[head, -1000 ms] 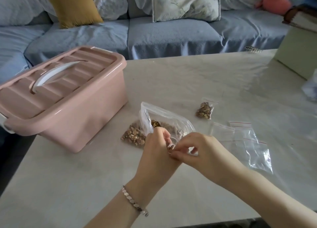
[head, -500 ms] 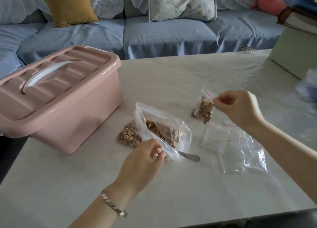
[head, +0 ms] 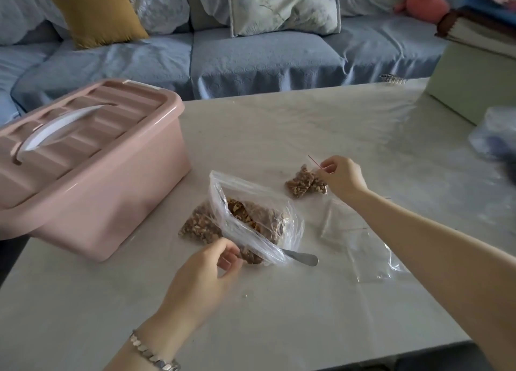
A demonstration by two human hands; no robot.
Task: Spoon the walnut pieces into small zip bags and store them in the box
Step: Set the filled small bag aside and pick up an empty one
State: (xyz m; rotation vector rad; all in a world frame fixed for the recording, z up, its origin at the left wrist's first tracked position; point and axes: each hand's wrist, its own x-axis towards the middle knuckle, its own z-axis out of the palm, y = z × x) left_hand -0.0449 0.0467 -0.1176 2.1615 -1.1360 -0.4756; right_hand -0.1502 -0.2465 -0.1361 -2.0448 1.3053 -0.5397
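The table (head: 279, 328) runs from its near edge at the bottom to a far edge close to the sofa (head: 265, 57). Bare room lies along the whole near side and across the far middle.

The pink box (head: 83, 175) takes up the left end, reaching the left edge, with its lid on. Just to its right lies the large bag (head: 259, 231), mouth open toward the box, with walnut pieces (head: 240, 211) inside. The left hand (head: 203, 275) sits at the bag's near corner with fingers curled. Whether it grasps the plastic I cannot tell. A bracelet (head: 153, 354) circles that wrist. The spoon (head: 303, 258) has its handle sticking out from under the bag, toward the right.

Further right and farther back, the right hand (head: 342, 178) pinches the red-striped top of a small zip bag (head: 300, 183) filled with walnuts, and a second filled one lies touching it. The right forearm crosses above the empty zip bags (head: 360, 239), which lie flat and overlapping. A green box (head: 469, 88) blocks the far right corner, with crumpled plastic (head: 494, 136) in front of it.

The box is smooth moulded plastic with a ribbed lid and a white handle. The bags are thin, clear and creased. The sofa cover is quilted blue, and a mustard cushion (head: 95, 10) and a pale cushion (head: 284, 10) lean on it.
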